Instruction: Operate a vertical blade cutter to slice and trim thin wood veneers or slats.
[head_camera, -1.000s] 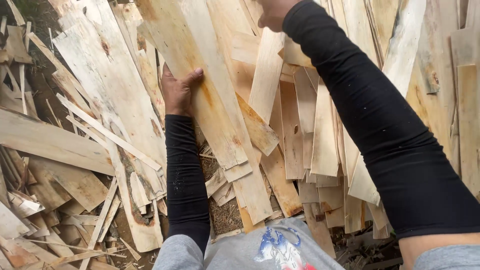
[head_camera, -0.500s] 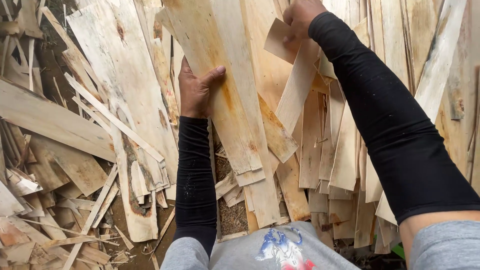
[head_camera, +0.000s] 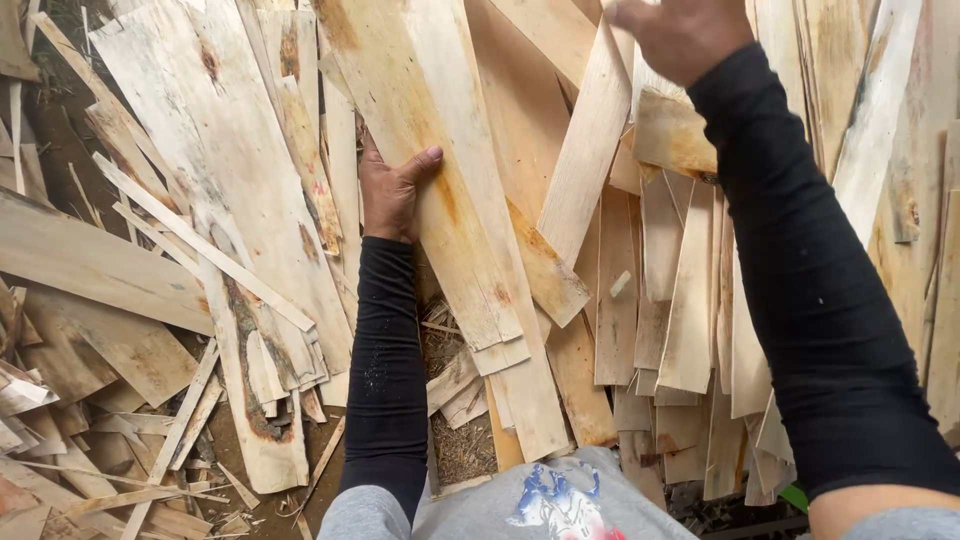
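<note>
A stack of long veneer strips (head_camera: 440, 190) is being gathered and squared by hand on a heap of thin wood sheets. The left hand (head_camera: 392, 190) is laid against the left long edge of this stack, with the thumb pressed over its top face and the fingers tucked at the edge, so the stack is grasped from the side. The right hand (head_camera: 680, 35) is held at the upper edge of the view, curled over the top of a short pale veneer piece (head_camera: 672, 135); whether that piece is fully pinched cannot be told, because the fingertips are hidden.

The step in hand is judged to be sorting and aligning of strips. For the next move, a firm edge grip and an even pull are called for, as the sheets are thin and prone to splitting.

The material is rough-cut, pale yellow veneer with brown stains, ragged ends and visible grain. Narrow offcut slivers (head_camera: 205, 250) are scattered across the heap's left side. Bare soil (head_camera: 462, 445) is exposed near the lower middle.
</note>
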